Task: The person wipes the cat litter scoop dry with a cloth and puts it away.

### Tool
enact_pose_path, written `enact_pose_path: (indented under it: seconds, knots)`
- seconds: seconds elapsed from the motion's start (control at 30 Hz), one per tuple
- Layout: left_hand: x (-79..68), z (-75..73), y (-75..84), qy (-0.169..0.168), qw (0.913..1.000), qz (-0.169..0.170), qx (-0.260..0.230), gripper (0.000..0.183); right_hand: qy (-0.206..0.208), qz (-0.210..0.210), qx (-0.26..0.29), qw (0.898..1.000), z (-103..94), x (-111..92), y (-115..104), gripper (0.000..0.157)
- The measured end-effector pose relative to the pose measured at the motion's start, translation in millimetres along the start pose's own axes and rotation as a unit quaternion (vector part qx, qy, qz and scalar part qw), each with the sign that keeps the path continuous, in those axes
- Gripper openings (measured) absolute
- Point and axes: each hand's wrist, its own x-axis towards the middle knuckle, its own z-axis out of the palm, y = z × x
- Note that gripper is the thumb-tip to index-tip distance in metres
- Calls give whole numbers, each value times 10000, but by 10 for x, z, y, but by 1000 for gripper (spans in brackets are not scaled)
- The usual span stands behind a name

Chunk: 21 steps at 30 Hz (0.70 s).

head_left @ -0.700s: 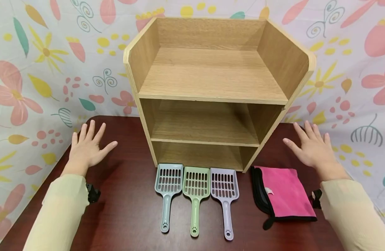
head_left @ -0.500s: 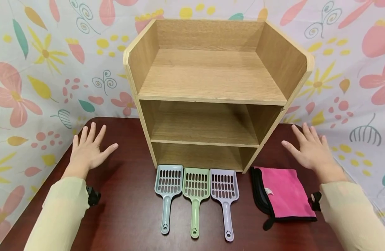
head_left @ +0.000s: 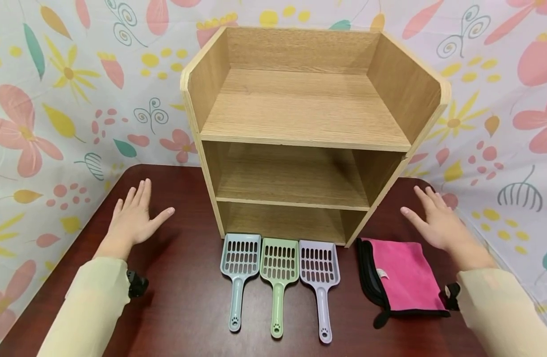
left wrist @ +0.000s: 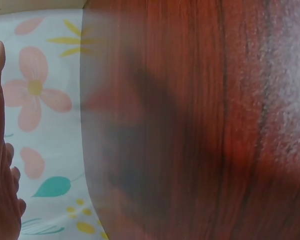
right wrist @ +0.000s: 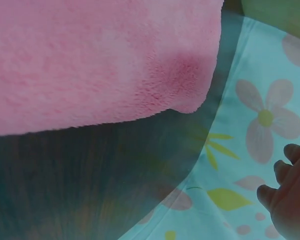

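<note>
the wooden shelf (head_left: 309, 109) stood upright on the worktop (head_left: 180, 307), its two lower compartments facing front and its top tier walled at the back and sides. in front of the shelf lay three slotted scoops in a row, pans towards the shelf and handles pointing away from it: the blue scoop (head_left: 238, 282) at the shelf's left front corner, the green scoop (head_left: 278, 287) before its middle, and the purple scoop (head_left: 320, 290) nearer its right front corner. each handle ended in a paw-print mark. the pink cloth (head_left: 407, 272), black-edged and with a small white label (head_left: 382, 272), lay flat just to the right of the shelf's right front corner, apart from the purple scoop.

the left hand (head_left: 133, 220) was held above the worktop to the left of the shelf, fingers straight and fairly close together, thumb spread towards the shelf; it held nothing. the right hand (head_left: 440, 228) was raised to the right of the shelf, near the far edge of the pink cloth, its fingers also straight and close together, thumb apart and nothing in its grasp. behind the shelf and to both sides of it hung a flower-print sheet (head_left: 157, 79), and pale sleeves (head_left: 88, 302) covered both forearms
</note>
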Motion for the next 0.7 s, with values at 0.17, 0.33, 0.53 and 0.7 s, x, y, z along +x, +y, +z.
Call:
enact_pose_path:
  seconds: [0.17,0.33,0.53,0.7]
  knots:
    - [-28,34,16,-68,9999,22,-121,100,-124,-28,350,9993,38,-75,5,74]
    - [-48,52,37,-168,9996,43,-218,101,-197,1,539,9984,45,-109,5,72]
    - [-90,90,63,-140,9993,67,-339,102,-204,74,602,9980,33,-106,-28,75]
    - [-144,102,144,-210,9986,59,-477,100,-279,184,375,9987,12,-122,-58,83]
